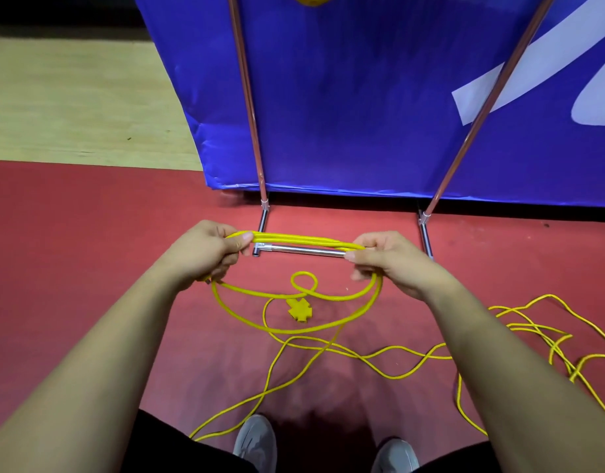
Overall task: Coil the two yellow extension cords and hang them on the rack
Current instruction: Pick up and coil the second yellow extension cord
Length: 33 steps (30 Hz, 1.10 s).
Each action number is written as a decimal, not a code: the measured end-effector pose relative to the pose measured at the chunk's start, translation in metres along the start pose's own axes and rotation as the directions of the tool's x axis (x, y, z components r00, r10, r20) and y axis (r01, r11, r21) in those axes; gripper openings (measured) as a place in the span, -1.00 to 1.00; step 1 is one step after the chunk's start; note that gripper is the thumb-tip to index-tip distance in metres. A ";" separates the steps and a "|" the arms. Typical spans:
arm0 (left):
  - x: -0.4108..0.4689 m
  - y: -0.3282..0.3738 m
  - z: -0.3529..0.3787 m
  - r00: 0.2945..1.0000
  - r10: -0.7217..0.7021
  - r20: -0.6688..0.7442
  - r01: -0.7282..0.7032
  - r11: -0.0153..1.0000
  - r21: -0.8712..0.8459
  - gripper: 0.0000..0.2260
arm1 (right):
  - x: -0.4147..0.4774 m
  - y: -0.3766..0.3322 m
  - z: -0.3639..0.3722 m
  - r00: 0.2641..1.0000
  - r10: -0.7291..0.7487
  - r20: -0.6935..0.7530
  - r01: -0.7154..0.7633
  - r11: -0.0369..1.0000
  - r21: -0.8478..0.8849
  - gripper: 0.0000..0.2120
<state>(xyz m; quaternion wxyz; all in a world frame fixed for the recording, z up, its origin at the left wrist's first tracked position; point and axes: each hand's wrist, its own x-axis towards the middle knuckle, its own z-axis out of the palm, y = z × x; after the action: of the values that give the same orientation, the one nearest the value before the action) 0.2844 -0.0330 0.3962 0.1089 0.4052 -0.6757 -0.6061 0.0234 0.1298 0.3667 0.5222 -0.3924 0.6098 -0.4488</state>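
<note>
Yellow cord (304,240), seemingly light and limp, spans in loops between left hand (205,249) and right hand (386,257), fingers (241,238) clamped on its bends; slack trails over the floor (89,268). Those bends look best to hold.

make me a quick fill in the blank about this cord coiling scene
1. The left hand and the right hand both hold loops of a ____ extension cord.
2. The cord's socket end lies on the ____ floor.
3. Behind the metal rack stands a ____ banner.
4. The person's shoes are ____.

Missing words: yellow; red; blue; grey
</note>
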 end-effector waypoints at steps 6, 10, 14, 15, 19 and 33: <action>0.000 -0.002 0.004 0.998 -0.054 -0.023 0.046 0.961 -0.274 -0.74 | -0.002 0.003 0.002 0.998 -0.067 0.014 0.065 0.993 0.096 -0.81; -0.003 0.002 0.006 0.996 -0.058 0.072 0.078 0.941 -0.328 -0.75 | 0.001 0.004 -0.001 0.986 -0.047 -0.159 0.051 0.999 0.019 -0.79; -0.003 0.000 0.008 0.983 -0.062 0.171 0.104 0.962 -0.252 -0.74 | 0.003 0.012 -0.006 0.950 0.011 -0.313 -0.015 1.000 -0.009 -0.78; -0.003 0.000 0.007 0.986 -0.050 0.157 0.082 0.976 -0.201 -0.76 | 0.005 0.015 -0.007 0.932 0.023 -0.361 -0.030 0.999 -0.013 -0.78; -0.005 -0.003 0.004 0.984 -0.087 0.156 0.093 0.995 -0.032 -0.77 | 0.010 0.025 -0.016 0.804 0.127 -0.581 -0.136 0.990 0.028 -0.80; -0.013 0.017 0.037 0.925 0.086 0.369 0.104 0.880 -0.464 -0.79 | 0.007 -0.008 0.061 0.989 -0.147 -0.031 0.135 0.958 -0.253 -0.84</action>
<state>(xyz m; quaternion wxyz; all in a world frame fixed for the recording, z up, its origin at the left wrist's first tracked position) 0.2620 0.0023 0.4076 0.0695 0.2445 -0.5126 -0.8202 0.0827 0.1126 0.3692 0.4200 -0.4865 0.6448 -0.4137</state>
